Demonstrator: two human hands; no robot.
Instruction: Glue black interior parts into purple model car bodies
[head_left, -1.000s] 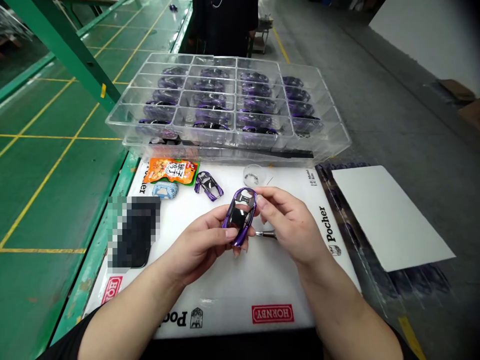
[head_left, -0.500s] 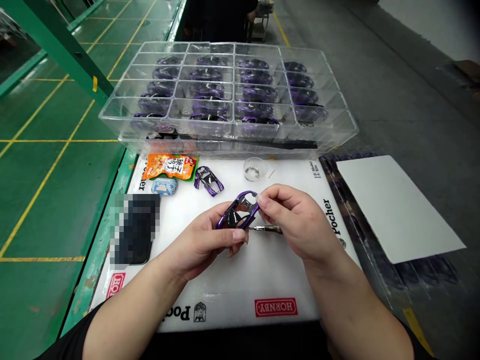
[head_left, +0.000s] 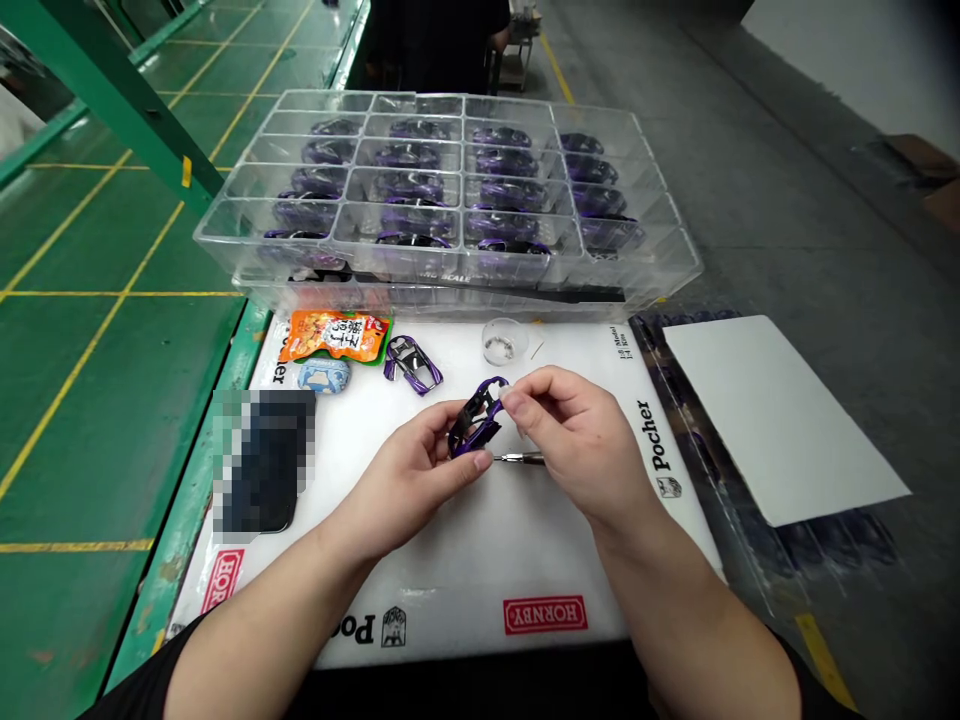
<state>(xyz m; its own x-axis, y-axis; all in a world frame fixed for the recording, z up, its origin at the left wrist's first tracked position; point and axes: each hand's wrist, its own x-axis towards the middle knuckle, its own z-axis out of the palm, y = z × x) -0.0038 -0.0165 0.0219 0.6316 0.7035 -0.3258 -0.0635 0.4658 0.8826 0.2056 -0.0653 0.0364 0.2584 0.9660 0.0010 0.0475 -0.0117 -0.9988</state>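
A purple and black model car body [head_left: 475, 416] with open window gaps is tilted up over the white mat. My left hand [head_left: 420, 470] is closed around its near left end, the thumb along the lower edge. At its upper right end, my right hand [head_left: 574, 430] pinches the rim between thumb and curled fingers; any small part inside that pinch is hidden. Just below the body, partly under my right hand, lies a metal screwdriver [head_left: 521, 458]. Another purple car body [head_left: 414, 364] rests on the mat, and a small clear cup [head_left: 505, 342] holding tiny parts stands beyond my hands.
A clear divided tray [head_left: 450, 290] with several purple car bodies spans the back. On the left are an orange snack packet [head_left: 337, 335], a blue case [head_left: 324, 377] and a dark phone [head_left: 262, 465]. A white sheet [head_left: 780, 420] covers another tray at right. Someone in black [head_left: 439, 45] is beyond.
The car body has been tilted more upright, so that it shows more edge-on. Both hands keep hold of it. The whole view has shifted slightly.
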